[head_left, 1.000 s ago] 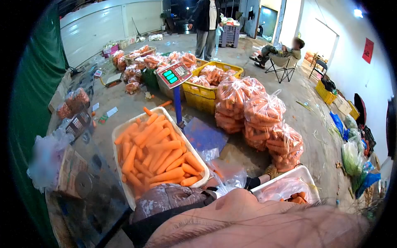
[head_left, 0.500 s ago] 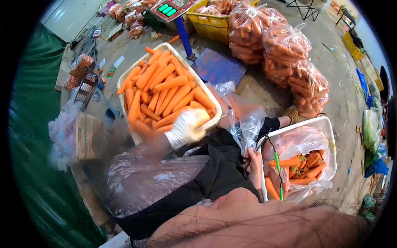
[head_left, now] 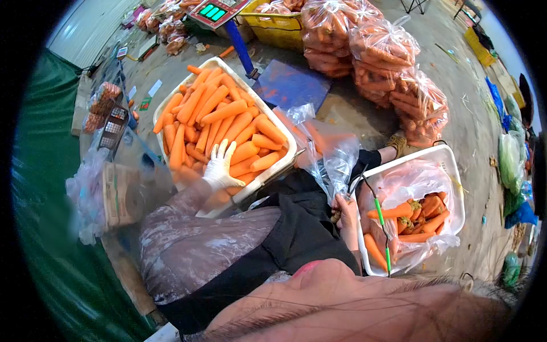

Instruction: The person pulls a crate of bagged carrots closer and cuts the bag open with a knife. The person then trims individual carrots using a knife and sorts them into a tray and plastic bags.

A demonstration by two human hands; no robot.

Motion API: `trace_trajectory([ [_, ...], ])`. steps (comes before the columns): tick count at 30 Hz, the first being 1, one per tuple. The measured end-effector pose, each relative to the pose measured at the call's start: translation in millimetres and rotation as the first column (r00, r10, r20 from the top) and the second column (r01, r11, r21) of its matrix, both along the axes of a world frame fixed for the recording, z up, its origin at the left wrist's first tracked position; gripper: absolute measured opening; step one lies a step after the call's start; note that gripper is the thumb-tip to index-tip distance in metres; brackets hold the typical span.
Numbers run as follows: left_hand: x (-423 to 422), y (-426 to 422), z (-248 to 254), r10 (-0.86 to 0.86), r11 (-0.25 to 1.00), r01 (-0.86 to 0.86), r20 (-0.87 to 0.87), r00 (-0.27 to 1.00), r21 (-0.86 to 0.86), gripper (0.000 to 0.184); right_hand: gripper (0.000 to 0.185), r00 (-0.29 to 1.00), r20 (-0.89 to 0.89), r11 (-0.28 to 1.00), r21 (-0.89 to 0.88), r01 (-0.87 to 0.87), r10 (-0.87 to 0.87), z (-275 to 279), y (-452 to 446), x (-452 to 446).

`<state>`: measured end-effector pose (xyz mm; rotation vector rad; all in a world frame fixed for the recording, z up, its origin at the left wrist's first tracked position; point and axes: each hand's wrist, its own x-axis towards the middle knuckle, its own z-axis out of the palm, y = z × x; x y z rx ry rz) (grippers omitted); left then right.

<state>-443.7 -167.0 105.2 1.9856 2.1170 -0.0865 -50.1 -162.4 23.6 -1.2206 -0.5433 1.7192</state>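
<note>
My left hand (head_left: 221,167), in a white glove, lies with spread fingers on the carrots (head_left: 211,108) heaped in a white tub (head_left: 292,149). It grips none of them. Bare fingers of my right hand (head_left: 345,212) are closed round the gathered end of a clear plastic bag (head_left: 337,162). Orange shapes like carrots show through the bag's far part, beside the tub. To the right of that hand stands a second white tub (head_left: 457,196), lined with pinkish plastic and holding carrots with stem ends (head_left: 424,216).
A scale with a lit display (head_left: 213,11) and blue platform (head_left: 293,85) stands beyond the tub. Filled bags of carrots (head_left: 419,108) line the far right, near a yellow crate (head_left: 279,23). A cardboard box (head_left: 118,194) and a green sheet (head_left: 48,188) are at left.
My left hand has moved left over the carrots from the tub's near right side, and its fingers are now spread. My right hand keeps its hold on the bag. The view has shifted slightly.
</note>
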Motion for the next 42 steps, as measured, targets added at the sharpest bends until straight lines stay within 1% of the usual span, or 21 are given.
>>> trace_trajectory([
  [1,-1.5,1.4,0.5,-0.002,1.000,0.002,0.001,1.000,0.003,0.123,0.021,1.000,0.001,1.000,0.003,0.002,-0.002,-1.1,0.7,1.1],
  [3,-4.6,7.5,1.5,0.138,0.984,-0.152,0.135,0.981,0.098,0.121,0.022,1.000,0.008,0.999,0.026,-0.027,0.027,-5.2,1.8,2.1],
  [7,10.4,15.3,-0.9,0.124,0.992,-0.124,0.017,0.992,0.009,0.118,0.022,0.996,0.027,0.996,0.030,-0.084,0.083,-4.8,5.7,3.4],
  [8,12.1,16.2,-2.2,0.126,0.991,-0.125,-0.026,0.992,0.036,0.117,0.022,0.997,0.026,0.996,0.036,-0.080,0.079,-4.6,6.9,2.2],
  [10,13.1,18.6,9.8,0.116,0.993,-0.116,-0.029,0.993,0.004,0.115,0.021,0.999,0.017,0.998,0.054,-0.033,0.033,-2.9,5.2,1.8],
  [11,12.8,21.9,16.4,0.111,0.993,-0.113,-0.035,0.993,-0.031,0.114,0.029,1.000,-0.003,0.999,0.034,-0.020,0.020,-2.5,5.8,1.4],
  [15,13.6,21.3,18.5,0.093,0.992,-0.099,-0.074,0.993,-0.082,0.118,0.021,0.998,0.047,0.997,0.060,-0.055,0.053,3.6,7.9,7.1],
  [18,3.7,25.4,11.0,0.030,0.988,-0.044,-0.093,0.995,-0.149,0.121,0.023,0.998,-0.057,0.997,0.072,0.026,-0.022,14.9,14.3,11.6],
  [19,6.1,29.6,19.6,0.059,0.972,-0.074,-0.074,0.996,-0.222,0.123,0.022,0.982,-0.174,0.994,0.070,0.080,-0.067,16.8,19.5,11.1],
  [21,5.1,38.5,25.4,0.043,0.972,-0.056,-0.061,0.997,-0.230,0.123,0.022,0.966,-0.245,0.992,0.075,0.102,-0.081,25.0,36.0,14.4],
  [23,7.6,33.9,24.2,0.058,0.987,-0.062,-0.032,0.998,-0.149,0.120,0.024,0.938,-0.332,0.980,0.133,0.150,-0.099,42.8,61.3,14.6],
  [25,8.9,18.3,16.9,0.077,0.993,-0.078,-0.021,0.997,-0.092,0.118,0.024,0.954,-0.291,0.974,0.182,0.133,-0.076,55.1,95.3,22.5],
  [28,14.2,5.4,7.4,0.114,0.993,-0.114,-0.026,0.993,0.019,0.105,0.024,0.954,-0.248,0.930,0.280,0.239,-0.170,111.1,133.5,38.8],
  [29,12.4,6.1,8.8,0.115,0.993,-0.114,-0.020,0.993,0.025,0.105,0.024,0.925,-0.318,0.945,0.180,0.273,-0.207,128.4,136.6,44.9],
  [31,5.2,11.4,10.2,0.143,0.981,-0.128,0.096,0.985,-0.143,0.097,0.026,0.892,-0.355,0.905,0.211,0.368,-0.280,125.9,146.6,56.6],
  [32,4.6,15.5,15.8,0.154,0.984,-0.128,0.225,0.962,-0.128,0.091,0.026,0.893,-0.348,0.903,0.215,0.373,-0.286,121.0,146.5,61.1],
  [34,-9.4,21.6,6.2,0.127,0.985,-0.090,0.279,0.952,-0.144,0.091,0.028,0.843,-0.440,0.876,0.215,0.432,-0.308,109.1,140.0,68.1],
  [36,-11.3,21.4,0.4,0.095,0.988,-0.054,0.290,0.952,-0.145,0.093,0.029,0.827,-0.473,0.878,0.198,0.437,-0.305,97.6,132.6,72.7],
  [38,-4.7,19.0,2.0,0.126,0.983,-0.093,0.211,0.969,-0.159,0.097,0.028,0.796,-0.529,0.871,0.194,0.451,-0.294,90.0,121.0,74.5],
  [39,-2.6,19.1,3.5,0.115,0.981,-0.079,0.201,0.973,-0.175,0.097,0.028,0.774,-0.523,0.853,0.154,0.498,-0.357,86.4,117.6,74.9],
  [42,2.5,20.7,5.3,0.179,0.979,-0.150,0.228,0.957,-0.139,0.098,0.026,0.765,-0.526,0.857,0.122,0.500,-0.371,80.2,108.3,77.7],
])
